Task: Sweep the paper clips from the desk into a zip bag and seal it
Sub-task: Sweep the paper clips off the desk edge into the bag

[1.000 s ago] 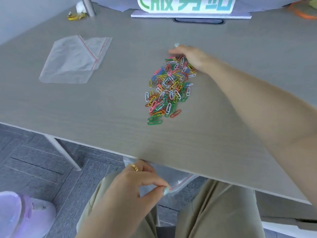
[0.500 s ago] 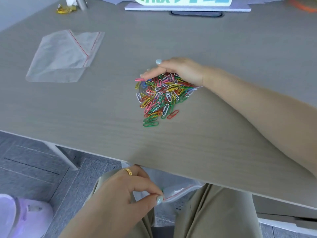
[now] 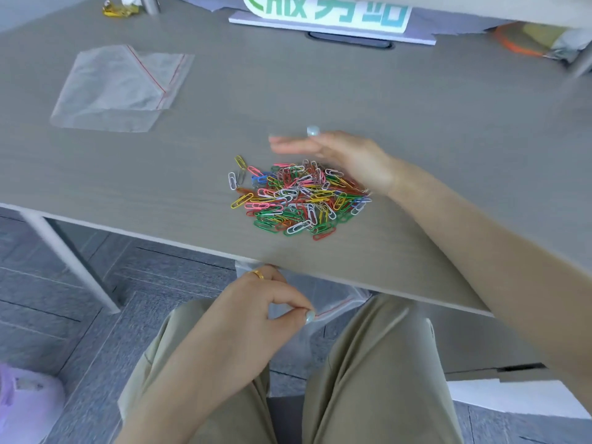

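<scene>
A heap of coloured paper clips lies on the grey desk, close to its front edge. My right hand stands on its edge right behind the heap, fingers straight and pointing left, touching the clips. Below the desk edge my left hand pinches the red-striped rim of a clear zip bag between thumb and forefinger, holding it under the edge in front of the heap. Most of that bag is hidden by the desk and my legs.
A second clear zip bag lies flat on the desk at the back left. A white sign with green letters stands at the back. A yellow object sits far left, orange clutter far right.
My right hand has dragged the clips toward the front edge, and the heap is now more compact and nearer the edge. The left hand keeps its pinch on the bag.
</scene>
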Demonstrator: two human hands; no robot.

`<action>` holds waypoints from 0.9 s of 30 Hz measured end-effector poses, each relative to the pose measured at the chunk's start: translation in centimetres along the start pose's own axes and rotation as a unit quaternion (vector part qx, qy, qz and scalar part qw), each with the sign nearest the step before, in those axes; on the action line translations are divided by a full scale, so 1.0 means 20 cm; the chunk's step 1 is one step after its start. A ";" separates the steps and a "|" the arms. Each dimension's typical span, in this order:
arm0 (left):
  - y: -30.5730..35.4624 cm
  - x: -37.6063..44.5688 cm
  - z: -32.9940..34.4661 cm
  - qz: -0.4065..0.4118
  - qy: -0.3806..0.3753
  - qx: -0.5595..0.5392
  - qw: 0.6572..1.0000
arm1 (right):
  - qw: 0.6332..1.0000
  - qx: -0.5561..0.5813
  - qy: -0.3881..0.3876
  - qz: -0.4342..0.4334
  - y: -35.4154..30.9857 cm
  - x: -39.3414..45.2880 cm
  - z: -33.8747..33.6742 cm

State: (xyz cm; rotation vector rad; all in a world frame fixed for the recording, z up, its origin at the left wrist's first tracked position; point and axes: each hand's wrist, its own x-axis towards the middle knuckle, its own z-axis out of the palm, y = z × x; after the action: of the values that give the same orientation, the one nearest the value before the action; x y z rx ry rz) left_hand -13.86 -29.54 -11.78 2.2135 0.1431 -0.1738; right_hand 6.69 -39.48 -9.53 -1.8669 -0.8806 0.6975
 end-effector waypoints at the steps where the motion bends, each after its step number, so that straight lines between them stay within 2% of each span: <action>1: 0.00 0.00 0.01 0.004 0.003 -0.004 1.000 | 1.000 0.003 0.027 -0.005 0.01 -0.01 -0.03; 3: 0.00 -0.01 0.02 0.010 0.012 -0.012 1.000 | 0.994 -0.017 0.104 0.032 0.08 -0.08 -0.10; 5: 0.00 -0.02 0.03 0.013 0.015 -0.024 1.000 | 0.985 -0.072 0.133 0.081 0.13 -0.19 -0.13; 8: -0.01 -0.04 0.04 0.016 0.011 -0.042 0.999 | 0.982 -0.096 0.120 0.106 0.17 -0.32 -0.09; 14: -0.01 -0.04 0.05 0.032 0.027 -0.055 0.998 | 0.992 -0.066 0.088 0.059 0.13 -0.45 0.08; 19: 0.01 -0.05 0.06 0.039 0.042 -0.057 0.997 | 0.978 -0.090 0.157 0.108 0.14 -0.53 0.06; 25: 0.03 -0.05 0.08 0.038 0.055 -0.051 0.996 | 0.984 -0.106 0.123 0.077 0.08 -0.60 0.19; 27: 0.04 -0.04 0.08 0.041 0.055 -0.049 0.996 | 0.983 -0.109 0.133 0.067 0.06 -0.62 0.20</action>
State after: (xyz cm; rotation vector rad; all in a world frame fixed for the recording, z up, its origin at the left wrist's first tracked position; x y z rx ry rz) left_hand -14.71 -31.37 -12.01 2.1268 0.1189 0.0009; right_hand -3.18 -47.88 -11.09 -2.1715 -0.6849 0.4281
